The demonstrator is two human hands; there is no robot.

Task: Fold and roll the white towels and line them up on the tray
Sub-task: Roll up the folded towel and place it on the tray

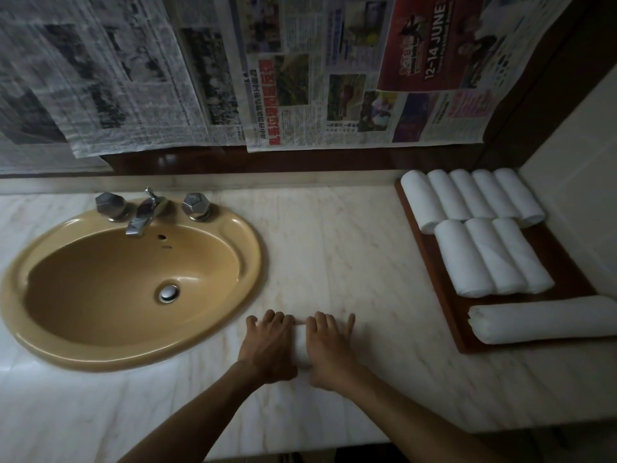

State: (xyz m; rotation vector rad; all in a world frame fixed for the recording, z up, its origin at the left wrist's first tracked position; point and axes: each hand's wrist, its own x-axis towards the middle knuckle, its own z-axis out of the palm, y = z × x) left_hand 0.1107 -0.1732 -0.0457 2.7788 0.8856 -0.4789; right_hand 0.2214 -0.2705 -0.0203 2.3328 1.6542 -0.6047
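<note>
A white towel lies as a small roll on the marble counter, mostly hidden beneath my hands. My left hand presses on its left part and my right hand on its right part, fingers laid forward over the roll and thumbs spread outward. To the right lies a dark wooden tray. It holds a back row of several rolled white towels, a second row of three rolls, and one longer roll lying crosswise at its front.
A tan oval sink with a chrome tap is set into the counter on the left. Newspaper sheets hang over the wall behind. A pale side wall borders the tray on the right.
</note>
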